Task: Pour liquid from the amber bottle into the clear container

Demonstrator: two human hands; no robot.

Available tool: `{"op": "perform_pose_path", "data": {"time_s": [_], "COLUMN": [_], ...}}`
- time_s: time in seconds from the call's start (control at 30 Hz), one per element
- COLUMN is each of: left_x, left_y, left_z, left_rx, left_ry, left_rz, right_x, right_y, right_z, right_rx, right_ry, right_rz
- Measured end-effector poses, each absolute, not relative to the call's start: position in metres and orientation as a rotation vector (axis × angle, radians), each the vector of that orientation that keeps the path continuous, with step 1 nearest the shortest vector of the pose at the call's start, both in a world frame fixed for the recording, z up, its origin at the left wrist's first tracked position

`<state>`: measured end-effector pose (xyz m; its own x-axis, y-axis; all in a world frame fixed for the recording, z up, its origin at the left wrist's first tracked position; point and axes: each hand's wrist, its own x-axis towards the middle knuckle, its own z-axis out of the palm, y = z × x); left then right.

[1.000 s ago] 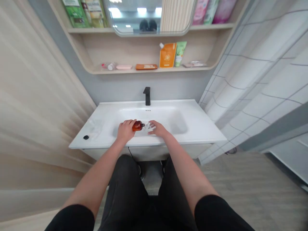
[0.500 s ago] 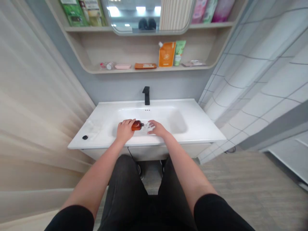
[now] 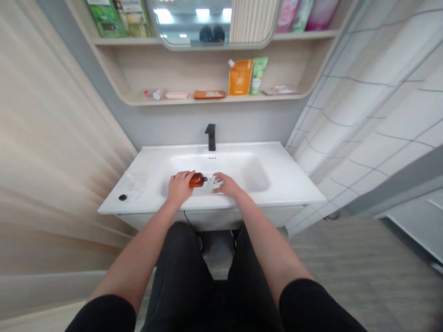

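Note:
My left hand (image 3: 180, 188) is wrapped round an amber bottle (image 3: 196, 180), which lies on its side over the sink (image 3: 256, 173). The dark neck of the bottle points right, towards my right hand (image 3: 226, 185). Held in the curled fingers of that hand is a white, crumpled piece (image 3: 212, 181), perhaps tissue; its exact kind cannot be made out. The bottle's mouth is at or very near this white piece, and whether they touch is unclear. On the left of the counter sits a small round black cap (image 3: 122, 197).
A black faucet (image 3: 211, 137) rises behind the basin. Above it, a shelf (image 3: 187, 101) carries an orange pouch (image 3: 240, 77), a green tube (image 3: 258, 75) and several small items. A mirror (image 3: 194, 23) hangs higher up. Curtains (image 3: 51, 138) flank the left side.

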<state>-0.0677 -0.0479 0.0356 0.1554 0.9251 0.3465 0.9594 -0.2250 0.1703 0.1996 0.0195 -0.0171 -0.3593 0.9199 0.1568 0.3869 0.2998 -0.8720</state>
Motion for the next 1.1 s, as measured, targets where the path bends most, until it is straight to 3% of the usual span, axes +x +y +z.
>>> {"op": "perform_pose_path", "data": {"time_s": [1.1], "left_x": [-0.0706], "left_y": [-0.0445], "left_z": [0.0284], "left_rx": [-2.259], "left_ry": [-1.759], "left_rz": [-0.571], "right_x": [0.2006], "right_y": [0.0187], "right_z": [-0.0149], "right_rx": [-1.184], "right_ry": [-1.923], "right_rz": [0.972]}}
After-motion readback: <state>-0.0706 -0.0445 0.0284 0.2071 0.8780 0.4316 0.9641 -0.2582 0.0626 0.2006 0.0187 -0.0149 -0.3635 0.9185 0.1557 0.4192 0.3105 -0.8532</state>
